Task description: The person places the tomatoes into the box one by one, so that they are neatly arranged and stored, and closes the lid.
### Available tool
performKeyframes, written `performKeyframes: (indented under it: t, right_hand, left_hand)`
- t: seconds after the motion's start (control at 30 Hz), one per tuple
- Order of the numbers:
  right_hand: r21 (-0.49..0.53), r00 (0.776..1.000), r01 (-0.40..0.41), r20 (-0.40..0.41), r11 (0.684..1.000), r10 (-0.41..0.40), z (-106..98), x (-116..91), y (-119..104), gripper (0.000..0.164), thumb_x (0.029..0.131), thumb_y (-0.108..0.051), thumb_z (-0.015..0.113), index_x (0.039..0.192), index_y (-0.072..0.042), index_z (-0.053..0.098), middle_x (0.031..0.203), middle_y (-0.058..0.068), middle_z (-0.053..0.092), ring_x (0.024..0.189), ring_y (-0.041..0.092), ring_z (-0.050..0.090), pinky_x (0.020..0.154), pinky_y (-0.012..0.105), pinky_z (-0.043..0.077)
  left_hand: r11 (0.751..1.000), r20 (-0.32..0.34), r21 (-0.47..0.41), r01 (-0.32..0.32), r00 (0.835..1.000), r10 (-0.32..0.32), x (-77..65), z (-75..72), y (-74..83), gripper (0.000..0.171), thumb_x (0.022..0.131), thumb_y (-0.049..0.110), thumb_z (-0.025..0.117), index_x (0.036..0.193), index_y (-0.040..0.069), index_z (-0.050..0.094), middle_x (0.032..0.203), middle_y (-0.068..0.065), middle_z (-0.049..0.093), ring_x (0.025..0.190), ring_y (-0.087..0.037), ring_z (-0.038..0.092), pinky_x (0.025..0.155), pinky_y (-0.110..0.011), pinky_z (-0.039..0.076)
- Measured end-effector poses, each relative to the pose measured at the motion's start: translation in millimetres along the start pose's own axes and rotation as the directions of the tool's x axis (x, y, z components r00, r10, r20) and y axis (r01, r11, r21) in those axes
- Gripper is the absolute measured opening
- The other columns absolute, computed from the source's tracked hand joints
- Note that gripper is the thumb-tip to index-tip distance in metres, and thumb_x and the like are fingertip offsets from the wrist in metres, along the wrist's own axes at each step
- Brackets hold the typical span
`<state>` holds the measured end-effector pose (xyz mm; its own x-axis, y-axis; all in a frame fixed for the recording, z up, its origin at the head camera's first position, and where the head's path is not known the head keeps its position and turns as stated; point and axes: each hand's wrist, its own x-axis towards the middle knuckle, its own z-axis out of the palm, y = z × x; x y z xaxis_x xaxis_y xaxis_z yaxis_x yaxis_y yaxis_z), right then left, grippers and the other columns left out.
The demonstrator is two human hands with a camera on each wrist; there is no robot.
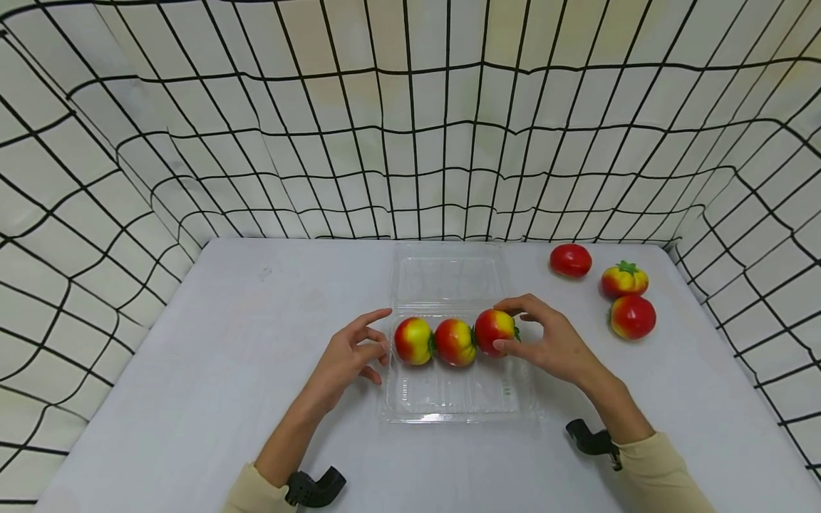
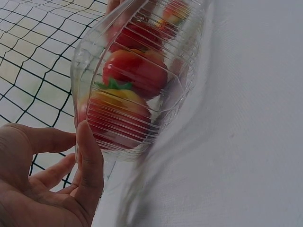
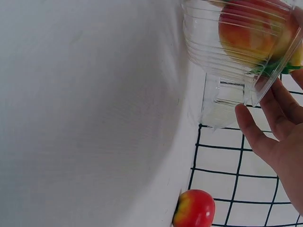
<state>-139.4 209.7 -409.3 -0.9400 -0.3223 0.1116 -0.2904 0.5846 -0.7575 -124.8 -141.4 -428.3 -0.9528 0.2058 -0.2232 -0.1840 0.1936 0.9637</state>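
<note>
A clear plastic clamshell box (image 1: 423,399) lies unfolded mid-table, its lid (image 1: 449,279) toward the back. A row of red-and-yellow tomatoes crosses the box: the left tomato (image 1: 413,341), the middle tomato (image 1: 455,343) and the right tomato (image 1: 495,333). Thumb and fingers of my right hand (image 1: 554,342) grip the right tomato from its stem side. Beside the left tomato, my left hand (image 1: 349,360) has its fingers loosely spread, the tips right at the box's left rim. Through the ribbed wall, the left tomato (image 2: 118,116) shows its green leaves in the left wrist view.
At the back right lie a plain red tomato (image 1: 570,261), a tomato with green leaves (image 1: 625,280) and a redder tomato (image 1: 633,317). White panels behind black netting (image 1: 442,153) enclose the back and both sides of the white table (image 1: 256,342).
</note>
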Motion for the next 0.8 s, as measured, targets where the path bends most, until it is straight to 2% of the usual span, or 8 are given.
performKeyframes:
  t: [0.2, 0.47, 0.8]
  right_hand:
    - [-0.057, 1.0, -0.015, 0.014, 0.998, 0.016, 2.7, -0.7, -2.2, 0.054, 0.084, -0.03, 0.087, 0.131, -0.023, 0.063, 0.131, -0.001, 0.064, 0.124, 0.025, 0.06, 0.11, 0.059, 0.052]
    - [-0.102, 1.0, 0.0, 0.002, 0.995, 0.001, 6.0, -2.1, -1.8, 0.051, 0.084, -0.027, 0.087, 0.13, -0.021, 0.066, 0.13, 0.001, 0.064, 0.121, 0.025, 0.062, 0.105, 0.054, 0.057]
    - [-0.13, 1.0, 0.012, 0.009, 0.991, -0.011, 7.1, -3.1, 1.1, 0.05, 0.087, -0.028, 0.085, 0.133, -0.019, 0.068, 0.13, 0.004, 0.064, 0.124, 0.029, 0.062, 0.104, 0.055, 0.057]
  left_hand:
    - [1.0, -0.001, 0.002, 0.003, 1.0, -0.003, -0.2, 0.3, 0.9, 0.058, 0.098, 0.01, 0.062, 0.154, 0.021, 0.049, 0.104, -0.012, 0.06, 0.082, -0.025, 0.065, 0.062, -0.03, 0.063]
    - [1.0, 0.004, 0.003, -0.002, 1.0, 0.002, 0.2, 0.5, 0.4, 0.058, 0.098, 0.009, 0.061, 0.154, 0.02, 0.049, 0.104, -0.012, 0.061, 0.082, -0.025, 0.065, 0.061, -0.029, 0.062]
    - [1.0, -0.005, 0.005, 0.007, 1.0, -0.007, 0.6, 1.2, -0.6, 0.058, 0.098, 0.01, 0.062, 0.153, 0.022, 0.05, 0.106, -0.013, 0.061, 0.083, -0.025, 0.065, 0.062, -0.028, 0.062]
